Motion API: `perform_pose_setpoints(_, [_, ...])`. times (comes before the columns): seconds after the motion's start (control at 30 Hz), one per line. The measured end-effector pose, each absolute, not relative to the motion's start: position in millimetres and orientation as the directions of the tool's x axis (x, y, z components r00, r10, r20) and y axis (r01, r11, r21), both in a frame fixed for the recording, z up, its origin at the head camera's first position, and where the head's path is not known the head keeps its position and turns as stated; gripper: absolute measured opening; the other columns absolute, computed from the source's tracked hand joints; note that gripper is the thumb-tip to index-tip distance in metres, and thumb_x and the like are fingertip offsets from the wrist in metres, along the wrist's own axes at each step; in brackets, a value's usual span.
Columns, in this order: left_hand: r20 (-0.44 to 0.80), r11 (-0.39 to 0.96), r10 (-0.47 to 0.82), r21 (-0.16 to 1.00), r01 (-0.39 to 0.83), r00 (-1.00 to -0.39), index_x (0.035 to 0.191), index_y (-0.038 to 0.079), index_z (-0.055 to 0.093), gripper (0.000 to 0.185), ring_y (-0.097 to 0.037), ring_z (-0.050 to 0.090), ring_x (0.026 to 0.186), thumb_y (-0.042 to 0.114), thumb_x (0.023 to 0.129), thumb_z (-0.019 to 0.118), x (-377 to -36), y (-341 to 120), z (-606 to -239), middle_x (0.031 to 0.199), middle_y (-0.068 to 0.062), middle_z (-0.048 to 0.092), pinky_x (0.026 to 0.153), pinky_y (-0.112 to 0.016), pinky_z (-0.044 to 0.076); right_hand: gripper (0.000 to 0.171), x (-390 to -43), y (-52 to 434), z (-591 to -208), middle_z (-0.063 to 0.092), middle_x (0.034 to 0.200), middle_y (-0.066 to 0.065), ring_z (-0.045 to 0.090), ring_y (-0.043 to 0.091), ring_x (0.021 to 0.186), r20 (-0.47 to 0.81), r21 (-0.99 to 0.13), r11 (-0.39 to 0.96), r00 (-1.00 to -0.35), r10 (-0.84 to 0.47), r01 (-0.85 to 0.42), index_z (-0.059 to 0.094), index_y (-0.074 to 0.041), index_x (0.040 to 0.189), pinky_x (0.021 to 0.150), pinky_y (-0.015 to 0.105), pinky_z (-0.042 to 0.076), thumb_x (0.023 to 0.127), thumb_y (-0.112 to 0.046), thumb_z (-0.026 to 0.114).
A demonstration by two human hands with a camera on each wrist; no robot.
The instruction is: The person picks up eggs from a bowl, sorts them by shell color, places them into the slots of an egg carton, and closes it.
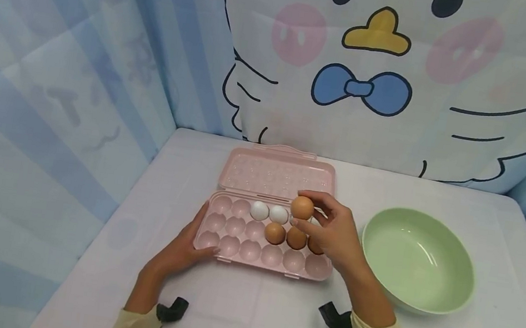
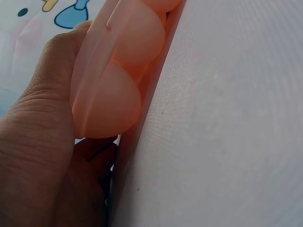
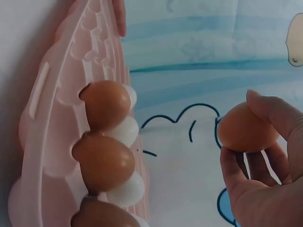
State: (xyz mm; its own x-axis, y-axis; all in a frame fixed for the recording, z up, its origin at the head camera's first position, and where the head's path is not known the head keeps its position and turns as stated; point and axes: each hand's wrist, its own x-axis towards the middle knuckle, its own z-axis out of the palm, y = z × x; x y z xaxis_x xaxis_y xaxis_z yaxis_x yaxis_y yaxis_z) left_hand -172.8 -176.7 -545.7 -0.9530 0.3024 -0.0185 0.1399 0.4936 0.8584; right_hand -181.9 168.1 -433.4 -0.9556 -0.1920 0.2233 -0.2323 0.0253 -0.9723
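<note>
Head view: right hand [image 1: 333, 235] pinches a brown egg [image 1: 302, 207] above the pink egg tray's [image 1: 230, 252] far-right cups; green bowl [image 1: 418, 261] lies just right. Left hand [image 1: 180, 253] grips the tray's near-left edge.

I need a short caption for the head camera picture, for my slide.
Right hand holds a brown egg above the pink egg tray; left hand holds the tray.
</note>
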Motion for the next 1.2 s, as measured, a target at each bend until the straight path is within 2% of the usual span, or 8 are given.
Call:
perform_pose_setpoints(0.13, [0.004, 0.478, 0.314, 0.864, 0.161, -0.950, 0.168, 0.029, -0.002, 0.116, -0.029, 0.017, 0.155, 0.041, 0.088, 0.081, -175, -178, -547, 0.172, -0.005, 0.013, 0.121, -0.056, 0.015, 0.051, -187, 149, -439, 0.062, 0.131, 0.018, 0.058, 0.028, 0.120, 0.222, -0.974, 0.000, -0.950, -0.218, -0.227, 0.065, 0.004, 0.130, 0.107, 0.032, 0.045, 0.081, 0.013, 0.078])
perform_pose_setpoints(0.27, [0.014, 0.472, 0.327, 0.864, 0.176, -0.945, 0.168, 0.027, -0.002, 0.116, -0.029, 0.016, 0.155, 0.040, 0.089, 0.081, -176, -178, -549, 0.172, -0.005, 0.012, 0.121, -0.056, 0.015, 0.050, -192, 136, -450, 0.062, 0.129, 0.015, 0.058, 0.029, 0.121, 0.184, -0.980, 0.032, -0.953, -0.240, -0.198, 0.066, 0.002, 0.129, 0.106, 0.032, 0.047, 0.081, 0.011, 0.080])
perform_pose_setpoints(0.43, [0.001, 0.484, 0.322, 0.860, 0.165, -0.947, 0.168, 0.029, -0.001, 0.116, -0.025, 0.015, 0.155, 0.041, 0.088, 0.082, -177, -178, -549, 0.172, -0.001, 0.012, 0.122, -0.053, 0.015, 0.053, -199, 124, -469, 0.060, 0.130, 0.018, 0.059, 0.031, 0.122, 0.143, -0.984, 0.062, -0.954, -0.264, -0.164, 0.064, 0.004, 0.131, 0.103, 0.034, 0.049, 0.081, 0.010, 0.081])
perform_pose_setpoints(0.7, [0.006, 0.476, 0.322, 0.863, 0.167, -0.947, 0.168, 0.030, 0.000, 0.117, -0.022, 0.015, 0.156, 0.040, 0.087, 0.083, -177, -177, -551, 0.172, 0.002, 0.012, 0.122, -0.052, 0.015, 0.053, -198, 107, -495, 0.061, 0.133, 0.015, 0.059, 0.028, 0.125, 0.147, -0.987, 0.030, -0.959, -0.241, -0.159, 0.064, 0.001, 0.130, 0.102, 0.031, 0.049, 0.081, 0.011, 0.083])
perform_pose_setpoints(0.83, [0.003, 0.474, 0.318, 0.865, 0.162, -0.948, 0.168, 0.030, 0.000, 0.116, -0.022, 0.014, 0.156, 0.039, 0.087, 0.082, -176, -177, -551, 0.172, 0.002, 0.011, 0.122, -0.052, 0.015, 0.054, -197, 100, -504, 0.063, 0.131, 0.014, 0.060, 0.028, 0.126, 0.188, -0.980, 0.022, -0.962, -0.200, -0.196, 0.065, -0.001, 0.128, 0.102, 0.035, 0.050, 0.079, 0.011, 0.084])
perform_pose_setpoints(1.0, [0.002, 0.471, 0.312, 0.868, 0.157, -0.950, 0.168, 0.031, 0.000, 0.116, -0.020, 0.013, 0.156, 0.040, 0.087, 0.082, -176, -177, -551, 0.172, 0.004, 0.011, 0.122, -0.052, 0.015, 0.052, -197, 93, -513, 0.069, 0.122, 0.006, 0.064, 0.021, 0.115, 0.230, -0.959, 0.133, -0.963, -0.139, -0.248, 0.070, -0.009, 0.124, 0.096, 0.037, 0.053, 0.077, 0.000, 0.090])
perform_pose_setpoints(1.2, [-0.007, 0.463, 0.308, 0.874, 0.144, -0.951, 0.167, 0.034, 0.000, 0.116, -0.020, 0.014, 0.156, 0.042, 0.086, 0.082, -176, -177, -551, 0.172, 0.006, 0.011, 0.121, -0.053, 0.016, 0.052, -197, 88, -520, 0.068, 0.123, 0.006, 0.064, 0.022, 0.113, 0.265, -0.944, 0.164, -0.955, -0.132, -0.285, 0.069, -0.007, 0.124, 0.096, 0.035, 0.052, 0.077, 0.002, 0.090])
